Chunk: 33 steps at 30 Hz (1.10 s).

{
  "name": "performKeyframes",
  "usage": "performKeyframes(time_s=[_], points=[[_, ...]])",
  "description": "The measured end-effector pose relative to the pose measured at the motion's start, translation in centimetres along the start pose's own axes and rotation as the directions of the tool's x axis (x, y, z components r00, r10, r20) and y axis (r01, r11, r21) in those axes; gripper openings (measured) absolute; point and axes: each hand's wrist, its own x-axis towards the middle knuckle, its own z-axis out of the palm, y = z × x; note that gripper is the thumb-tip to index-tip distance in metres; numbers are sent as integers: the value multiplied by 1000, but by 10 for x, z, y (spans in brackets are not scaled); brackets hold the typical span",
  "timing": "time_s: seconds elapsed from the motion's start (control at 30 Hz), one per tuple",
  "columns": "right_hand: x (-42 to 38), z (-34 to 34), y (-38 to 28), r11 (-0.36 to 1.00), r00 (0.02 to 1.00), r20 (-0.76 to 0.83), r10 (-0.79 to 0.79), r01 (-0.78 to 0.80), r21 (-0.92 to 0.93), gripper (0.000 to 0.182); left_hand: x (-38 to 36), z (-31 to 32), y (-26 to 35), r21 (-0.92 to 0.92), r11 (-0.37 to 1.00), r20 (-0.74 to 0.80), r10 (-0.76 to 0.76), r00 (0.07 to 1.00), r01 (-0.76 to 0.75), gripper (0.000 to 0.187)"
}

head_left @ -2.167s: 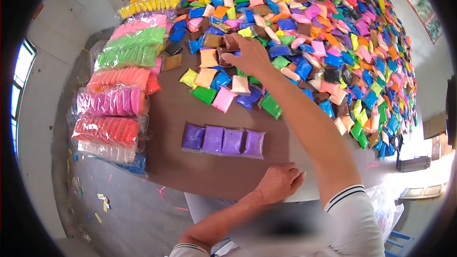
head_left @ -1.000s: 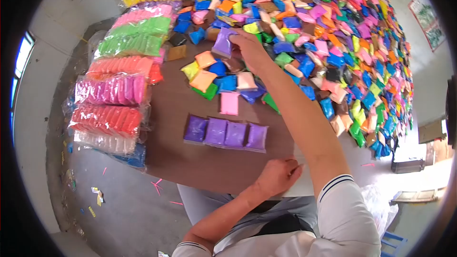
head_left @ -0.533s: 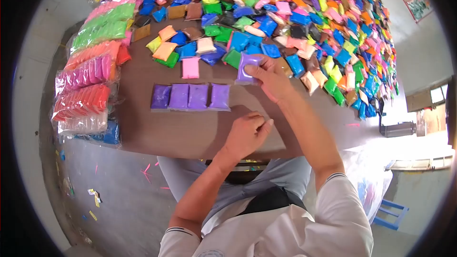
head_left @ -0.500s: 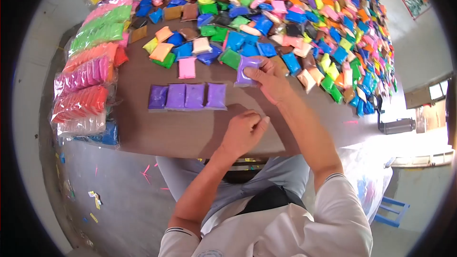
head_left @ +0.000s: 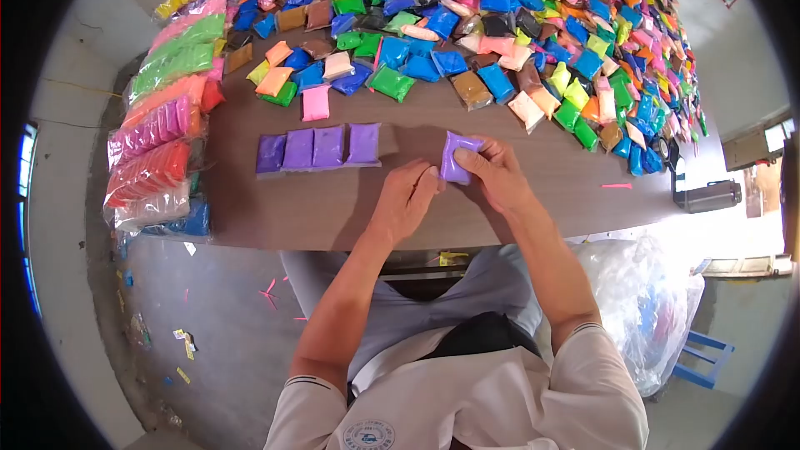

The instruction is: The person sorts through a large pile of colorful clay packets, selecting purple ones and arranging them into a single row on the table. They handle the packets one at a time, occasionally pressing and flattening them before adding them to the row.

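A small purple packet, in clear plastic, is pinched between the thumb and fingers of my right hand, above the front part of the table. My left hand is beside it, closed, its fingertips right at the packet's lower left edge. What its curled fingers hold, if anything, is hidden. To the left, a row of several purple packets lies flat on the brown table, side by side, with a narrow gap before the rightmost one.
A large heap of mixed coloured packets covers the back and right of the table. Sorted bundles in clear bags line the left edge. A pink strip and a dark cylindrical object are at the right. A plastic bag stands below.
My right hand has brought the purple packet from the edge of the heap toward me. My left hand has risen to meet it. The camera view has shifted slightly.
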Motion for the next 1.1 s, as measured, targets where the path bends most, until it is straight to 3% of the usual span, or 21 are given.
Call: performKeyframes(time_s=[0.1,0.2,0.33,0.43,0.47,0.57,0.67,0.87,1.1], points=[[12,11,1,977,993,-120,2,23,212,24,0,-2,-2,46,998,5,-36,999,36,28],[35,2,2,994,996,-87,-13,3,-114,23,-3,2,5,128,992,-7,-14,1000,15,27],[63,15,8,808,998,-14,-59,39,-588,26,-4,2,4,220,976,5,-3,1000,2,30],[73,32,11,752,993,12,-116,96,-653,29,-8,4,2,218,975,8,39,999,-40,29],[74,38,11,743,998,-28,-58,24,-668,30,-11,4,1,244,968,23,59,998,-63,27],[77,43,21,547,965,11,-261,157,-822,32,-16,3,0,280,953,54,104,993,-115,22],[76,46,23,438,937,63,-344,220,-872,33,-17,3,2,256,956,43,139,989,-145,21],[73,36,21,402,915,43,-401,218,-889,32,-18,3,-3,263,953,28,148,989,-150,19],[69,32,18,444,948,82,-308,219,-869,25,-18,5,3,342,922,60,173,983,-183,19]])
